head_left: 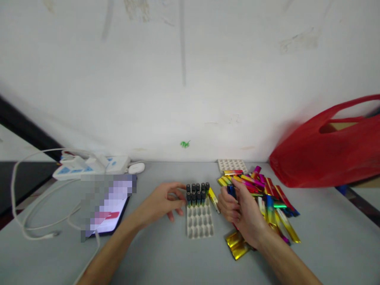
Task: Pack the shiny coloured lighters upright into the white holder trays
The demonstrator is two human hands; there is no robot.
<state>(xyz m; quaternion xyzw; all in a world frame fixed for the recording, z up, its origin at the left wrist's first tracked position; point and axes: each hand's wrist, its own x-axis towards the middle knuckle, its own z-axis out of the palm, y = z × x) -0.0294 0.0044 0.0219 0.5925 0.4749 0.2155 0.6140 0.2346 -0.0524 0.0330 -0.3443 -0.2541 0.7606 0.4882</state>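
A white slotted tray (pixel 200 225) lies on the grey table with several black-capped lighters (pixel 197 192) standing in its far rows. My left hand (pixel 162 202) rests beside the tray's left edge, fingers loosely spread, fingertips touching the standing lighters. My right hand (pixel 242 211) is closed round a dark blue lighter (pixel 231 190) just right of the tray. A yellow lighter (pixel 213 199) lies between the tray and my right hand. A heap of shiny coloured lighters (pixel 267 196) spreads to the right.
A second white slotted tray (pixel 232 164) sits by the wall behind the heap. A red plastic bag (pixel 329 152) stands at the right. At left lie a phone (pixel 108 215), a white power strip (pixel 89 166) and white cables (pixel 26 221).
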